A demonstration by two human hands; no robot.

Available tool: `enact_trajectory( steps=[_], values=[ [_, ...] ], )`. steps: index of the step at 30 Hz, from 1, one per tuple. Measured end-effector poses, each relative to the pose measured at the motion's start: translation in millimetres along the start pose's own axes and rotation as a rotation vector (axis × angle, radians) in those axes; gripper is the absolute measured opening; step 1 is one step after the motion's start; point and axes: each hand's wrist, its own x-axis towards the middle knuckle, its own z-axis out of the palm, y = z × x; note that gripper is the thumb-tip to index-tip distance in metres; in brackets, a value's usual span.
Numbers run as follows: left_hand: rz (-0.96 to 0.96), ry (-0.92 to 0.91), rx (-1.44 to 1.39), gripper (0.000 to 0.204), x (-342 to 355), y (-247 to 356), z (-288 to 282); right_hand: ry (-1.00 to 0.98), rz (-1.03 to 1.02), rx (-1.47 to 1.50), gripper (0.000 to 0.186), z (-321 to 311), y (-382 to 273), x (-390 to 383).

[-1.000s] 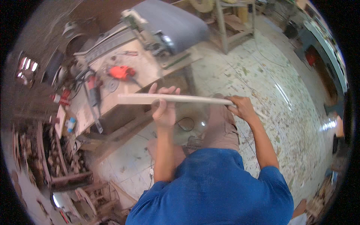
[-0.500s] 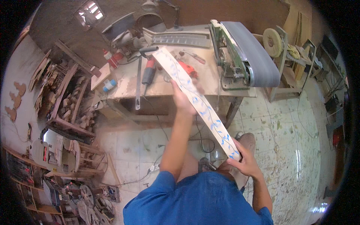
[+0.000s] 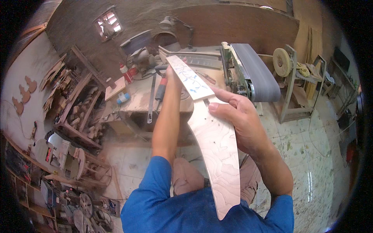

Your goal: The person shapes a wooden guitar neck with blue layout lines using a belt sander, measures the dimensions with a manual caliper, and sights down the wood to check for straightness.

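Observation:
A pale wooden guitar neck [image 3: 196,83] is raised in front of me, its long axis running away toward the workbench. Dark vine lines and blue leaf shapes decorate its fingerboard. The bare headstock [image 3: 221,151], with wavy grain and a few small holes, points back toward my body. My right hand [image 3: 246,120] is closed around the neck where fingerboard and headstock meet, thumb on the top face. Toward the far end, my left hand [image 3: 170,73] holds the neck's left edge; most of its fingers are hidden behind the wood.
A belt sander [image 3: 256,73] stands at the workbench's [image 3: 136,93] right end. A red-and-grey power tool [image 3: 161,89], a metal ruler [image 3: 151,101] and a blue-and-white bottle [image 3: 123,97] lie on the bench. A buffing wheel [image 3: 283,62] is farther right; wood offcuts [image 3: 75,112] fill a left rack.
The neck has come up closer to me, and its headstock now shows at the near end. My right hand has moved up and forward. The view has tilted upward.

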Motion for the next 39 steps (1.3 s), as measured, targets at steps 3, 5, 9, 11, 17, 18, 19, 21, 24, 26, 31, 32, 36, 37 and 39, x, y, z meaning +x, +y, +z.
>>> enact_trajectory(
  steps=[3,5,9,11,17,18,19,21,24,26,31,32,36,37,39],
  values=[
    [0.075,0.036,0.101,0.052,-15,0,26,0.023,-0.023,-0.005,0.051,3,-2,5],
    [0.105,0.037,0.048,0.051,-10,8,27,-0.004,-0.038,-0.01,0.048,11,-5,8],
    [0.108,0.033,-0.009,0.05,2,10,30,-0.008,-0.04,-0.006,0.046,16,-12,8],
    [0.112,0.032,-0.019,0.049,6,11,30,0.001,-0.05,-0.008,0.047,18,-16,7],
    [0.138,0.032,-0.053,0.047,6,11,34,-0.015,-0.042,0.053,0.047,19,-21,6],
    [0.148,0.027,-0.065,0.047,3,9,38,-0.016,-0.043,0.051,0.047,19,-23,5],
    [0.166,0.018,-0.077,0.046,0,5,42,-0.015,-0.045,0.049,0.047,19,-25,4],
    [0.215,-0.005,-0.113,0.045,-9,-3,54,-0.007,-0.056,0.036,0.047,17,-28,3],
    [0.112,0.101,-0.113,0.046,21,9,39,-0.03,-0.063,0.023,0.047,20,-28,3],
    [-0.007,0.187,-0.136,0.046,47,3,26,-0.031,-0.058,0.009,0.047,17,-29,3],
    [-0.026,0.175,-0.133,0.047,58,6,20,-0.026,-0.066,0.024,0.047,21,-30,1],
    [-0.008,0.16,-0.144,0.047,57,9,16,-0.034,-0.064,0.014,0.047,22,-30,1],
    [-0.094,0.161,-0.281,0.049,32,-10,76,0.044,-0.076,-0.013,0.051,7,-32,-4],
    [-0.104,0.146,-0.303,0.049,29,-2,73,0.04,-0.077,-0.004,0.058,5,-30,-3],
    [-0.087,0.082,-0.319,0.05,38,23,29,0.003,-0.072,0.055,0.066,15,-27,-4]
  ],
)
